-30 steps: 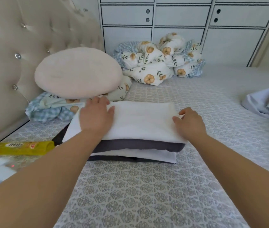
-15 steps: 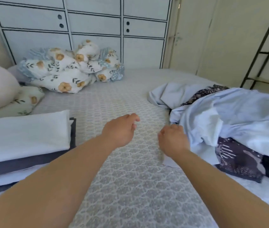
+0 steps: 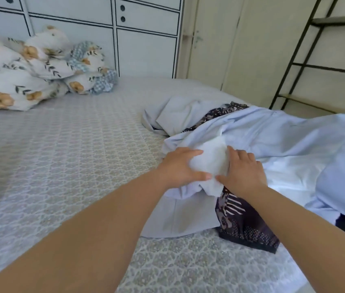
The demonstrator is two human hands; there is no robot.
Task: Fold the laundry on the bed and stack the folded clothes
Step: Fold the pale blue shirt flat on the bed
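Left hand (image 3: 180, 167): at about 3 o'clock from the middle of the view, lying on the near edge of the laundry pile; thumb and fingers curve round the left side of a white garment (image 3: 210, 160), so its grip is grasping that cloth.
Right hand (image 3: 244, 171): just beside the left one, at its 3 o'clock; fingers lie on the right side of the same white garment with the thumb tucked under its lower edge, a grip taking hold of the cloth.
White garment: bunched between the two hands, on top of the pile.
Pale blue shirt (image 3: 290, 142): unfolded and crumpled, spread from the hands out to 3 o'clock; it lies over the other clothes.
Dark patterned garment (image 3: 243, 225): shows under the blue shirt at 5 o'clock from the hands, and again behind it at 1 o'clock.
Grey-blue garment (image 3: 173, 115): loose, at 12 o'clock from the hands, touching the pile.
Bed (image 3: 61, 155): covered by a grey patterned sheet; it carries all the clothes.
Floral quilt (image 3: 30, 68): heaped at 10 o'clock, against the white cabinets (image 3: 146, 47).
Black shelf frame (image 3: 323, 60): at 2 o'clock, beyond the bed.
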